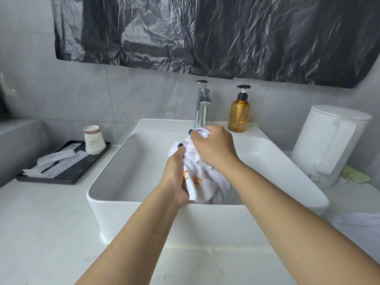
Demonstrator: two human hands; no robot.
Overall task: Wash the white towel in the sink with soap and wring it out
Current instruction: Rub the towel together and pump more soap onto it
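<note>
The white towel (202,187), with orange stitching on it, hangs bunched over the white sink (115,171). My left hand (175,177) grips its lower part near the front rim. My right hand (213,147) is closed on its upper end, just below the chrome tap (202,109). An amber soap bottle (239,114) with a black pump stands on the sink's back ledge, right of the tap. No water stream is visible.
A black tray (82,169) with paper cups (93,140) and wrapped items lies on the counter at left. A white kettle (331,147) stands at right, a green object behind it. White cloth (357,223) lies at the right edge. Black plastic sheeting covers the wall above.
</note>
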